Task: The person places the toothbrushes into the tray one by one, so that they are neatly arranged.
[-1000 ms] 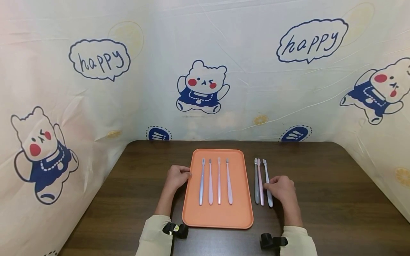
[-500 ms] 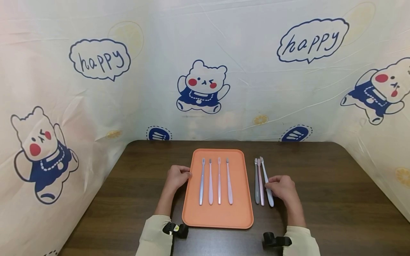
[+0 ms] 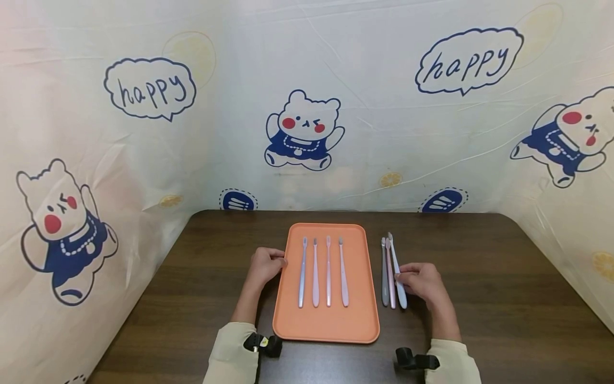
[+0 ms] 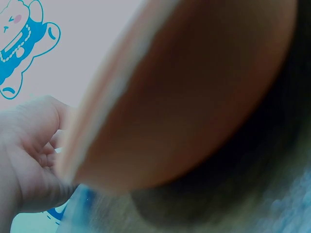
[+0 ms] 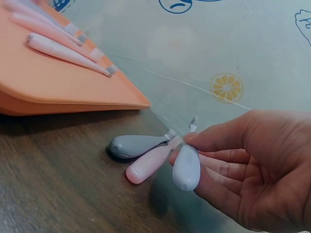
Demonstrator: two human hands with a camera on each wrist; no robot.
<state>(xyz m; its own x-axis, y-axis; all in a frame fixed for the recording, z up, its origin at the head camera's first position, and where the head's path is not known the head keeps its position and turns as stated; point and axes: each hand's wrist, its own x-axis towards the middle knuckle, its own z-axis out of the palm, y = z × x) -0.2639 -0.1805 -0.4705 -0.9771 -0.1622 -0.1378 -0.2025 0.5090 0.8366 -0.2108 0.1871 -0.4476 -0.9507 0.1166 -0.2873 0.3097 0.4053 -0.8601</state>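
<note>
My right hand (image 3: 422, 280) pinches a pale, whitish toothbrush (image 3: 401, 296) between thumb and fingers. In the right wrist view its rounded handle end (image 5: 186, 171) points at the camera, with a shadow on the table beside it. Just left of it lie a grey toothbrush (image 3: 385, 282) and a pink toothbrush (image 3: 391, 293), close together on the table. My left hand (image 3: 265, 265) holds the left rim of an orange tray (image 3: 326, 326); the left wrist view shows this blurred. Several toothbrushes lie in a spaced row on the tray, among them a blue one (image 3: 301, 282).
The dark wooden table (image 3: 499, 277) reaches to a printed curtain (image 3: 369, 133) at the back and sides. Black wrist cameras sit on both cuffs, the right one (image 3: 416, 360) near the table's front.
My right hand has shifted the whitish toothbrush slightly left and away from me, so its head now lies nearer the pink one. The left hand and the tray stay put.
</note>
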